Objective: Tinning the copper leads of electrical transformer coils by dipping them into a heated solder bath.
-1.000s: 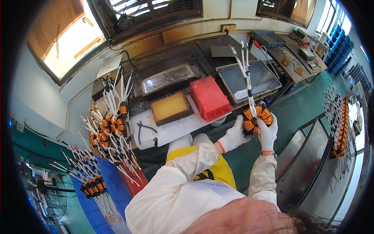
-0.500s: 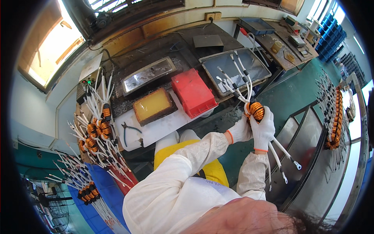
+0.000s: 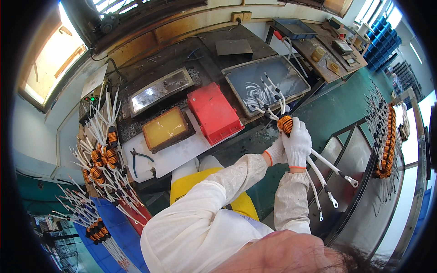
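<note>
White knitted gloves with orange cuffs cover both my hands. My right hand (image 3: 298, 142) is wrapped round a copper-wound ring coil (image 3: 285, 124). Pressed in beside it, my left hand (image 3: 276, 151) grips the coil's lower side, its fingers partly hidden. White cables (image 3: 282, 95) with black sleeves and metal tips run from the coil over a shallow metal tray (image 3: 226, 93) of greyish liquid. Whether the tips touch the liquid is hard to tell; its surface shows pale swirls. More white cables (image 3: 324, 182) with ring lugs hang out behind my right hand.
A red box (image 3: 214, 111), a block-shaped pan of yellow material (image 3: 166, 129), a long shiny metal trough (image 3: 161, 91) and pliers (image 3: 141, 159) occupy the bench. Coils with cables (image 3: 102, 159) are piled at left; a row of coils (image 3: 386, 145) hangs at right.
Both hands and the coil sit slightly lower against the tray, cable tips nearer the liquid. Pale swirls have appeared on it. The whole view has shifted a little.
</note>
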